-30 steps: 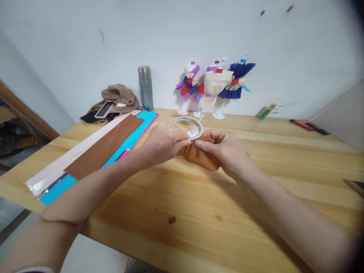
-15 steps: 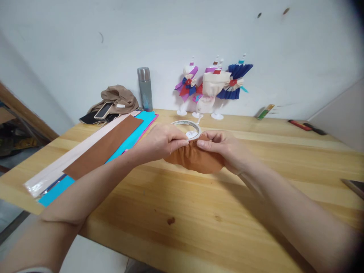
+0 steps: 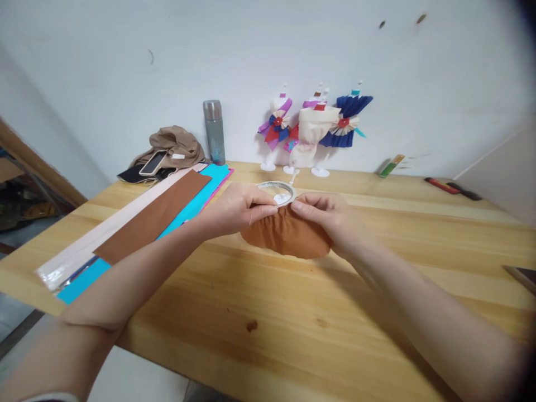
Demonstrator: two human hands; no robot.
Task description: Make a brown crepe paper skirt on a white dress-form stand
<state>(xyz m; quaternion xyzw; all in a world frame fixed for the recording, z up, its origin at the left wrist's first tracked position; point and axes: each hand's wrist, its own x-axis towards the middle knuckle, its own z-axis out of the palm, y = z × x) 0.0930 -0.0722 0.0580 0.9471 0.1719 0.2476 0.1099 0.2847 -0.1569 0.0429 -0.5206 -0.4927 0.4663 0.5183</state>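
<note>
Between my hands hangs a gathered piece of brown crepe paper (image 3: 285, 234), ruffled along its top edge and fanned out below. My left hand (image 3: 247, 207) pinches the left part of that edge with thumb and fingers. The right part is held in a pinch by my right hand (image 3: 320, 215). Just behind the fingertips is a roll of white tape (image 3: 288, 190), seen as a ring partly covered by my left hand. Whether a finger touches the tape roll I cannot tell.
Long sheets of pink, blue and brown paper (image 3: 154, 215) lie at the left. Behind them are a brown cloth bundle with a phone (image 3: 153, 163) and a steel flask (image 3: 214, 132). Paper-dressed mini stands (image 3: 320, 128) line the wall. A red-and-black marker (image 3: 441, 185) lies far right.
My hands stay nearly in place, still pinching the gathered edge. The brown paper's lower edge has spread and dropped slightly.
</note>
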